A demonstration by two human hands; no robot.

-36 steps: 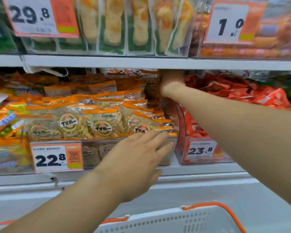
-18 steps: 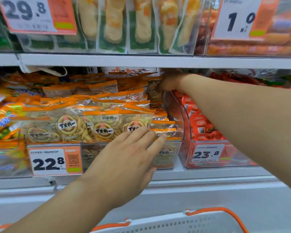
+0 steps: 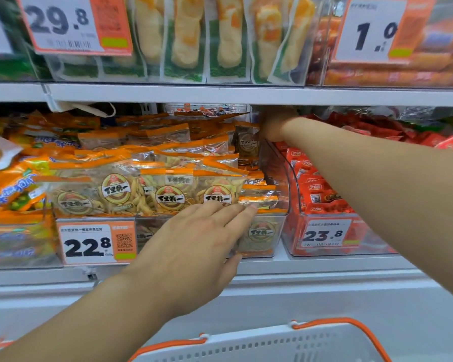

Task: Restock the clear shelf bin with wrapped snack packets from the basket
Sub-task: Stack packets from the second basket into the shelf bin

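Note:
The clear shelf bin (image 3: 270, 236) on the middle shelf is heaped with orange-topped snack packets (image 3: 168, 189) bearing round brown labels. My left hand (image 3: 194, 246) lies flat against the bin's front, fingers spread, fingertips touching the front packets. My right hand (image 3: 273, 126) reaches deep to the bin's back right corner, just under the shelf above, its fingers on a brownish packet (image 3: 247, 142) standing upright there. Most of its fingers are hidden. The white basket (image 3: 272, 346) with orange handles shows at the bottom edge; its inside is out of view.
A clear bin of red packets (image 3: 322, 194) stands right of the snack bin, under my right forearm. Orange and blue bags (image 3: 16, 189) fill the bin on the left. The upper shelf (image 3: 220, 94) hangs low over the bins. Price tags read 22.8 (image 3: 97, 241) and 23.8 (image 3: 324, 233).
My right hand has drawn slightly back toward the front and now touches the upright brownish packet. My left hand stays on the bin's front. The view has shifted a little.

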